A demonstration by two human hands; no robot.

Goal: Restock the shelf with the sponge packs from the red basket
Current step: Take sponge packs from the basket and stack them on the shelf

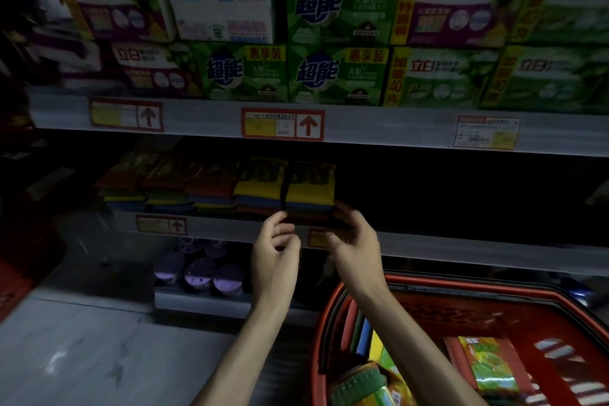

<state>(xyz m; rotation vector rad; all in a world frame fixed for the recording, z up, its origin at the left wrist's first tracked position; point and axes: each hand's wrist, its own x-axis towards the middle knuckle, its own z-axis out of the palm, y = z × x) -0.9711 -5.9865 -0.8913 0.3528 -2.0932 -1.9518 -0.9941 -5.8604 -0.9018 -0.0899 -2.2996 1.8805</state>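
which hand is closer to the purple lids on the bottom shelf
Left. The left hand is just right of the purple lids, slightly above them; the right hand sits further right, beyond the left, above the red basket. Both grip the sponge pack.

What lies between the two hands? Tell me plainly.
In the head view, a sponge pack sits between the left hand and right hand, both gripping its lower edge at the shelf front; a price tag shows just beneath it.
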